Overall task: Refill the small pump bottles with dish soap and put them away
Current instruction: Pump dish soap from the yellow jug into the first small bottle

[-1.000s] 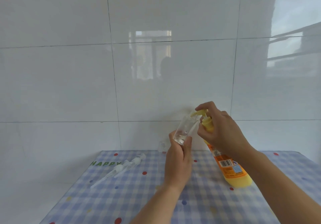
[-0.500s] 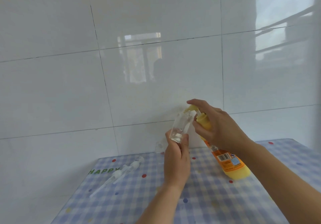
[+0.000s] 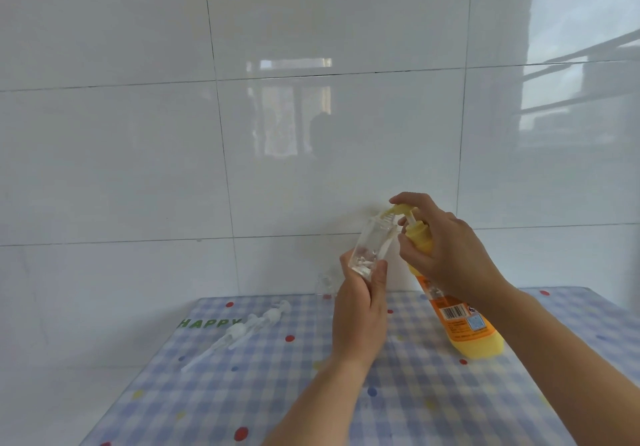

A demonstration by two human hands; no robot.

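Note:
My left hand (image 3: 360, 310) grips a small clear bottle (image 3: 372, 246) by its base and tilts its open mouth up to the right. My right hand (image 3: 440, 251) wraps the neck of the yellow dish soap bottle (image 3: 464, 328), which stands tilted on the table, and its forefinger lies on the yellow pump head (image 3: 401, 209). The pump's nozzle sits at the small bottle's mouth. Two white pump tops (image 3: 242, 328) with long tubes lie on the tablecloth to the left. A second small clear bottle (image 3: 325, 284) stands by the wall, partly behind my left hand.
The table has a blue-checked cloth (image 3: 277, 393) with coloured dots and the word HAPPY. A glossy white tiled wall (image 3: 242, 151) rises right behind it. The table's left edge runs diagonally at lower left.
The pump head has risen and its white stem now shows under my forefinger. The camera has shifted a little; both hands keep their hold.

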